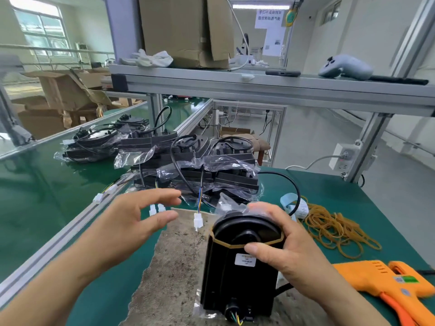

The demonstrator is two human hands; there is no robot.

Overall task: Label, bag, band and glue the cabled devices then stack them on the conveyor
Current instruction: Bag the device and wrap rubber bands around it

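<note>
Head view: the right hand [289,250] grips a black device [235,285] wrapped in a clear bag [235,208], standing on a worn mat [174,267] on the green bench [329,184]. The left hand [131,224] hovers open beside it. Behind them is a stack of bagged devices [200,170]. Loose rubber bands [334,227] and an orange glue gun [381,283] lie to the right.

- Large multi-pane window [40,27] at upper left lets in bright daylight.
- White walls [381,38] and a pale grey floor [313,142] lie beyond.
- Grey aluminium-frame shelf [259,88] spans above the green-matted worktop [341,191].
- Fluorescent tube light [260,6] glows overhead.
</note>
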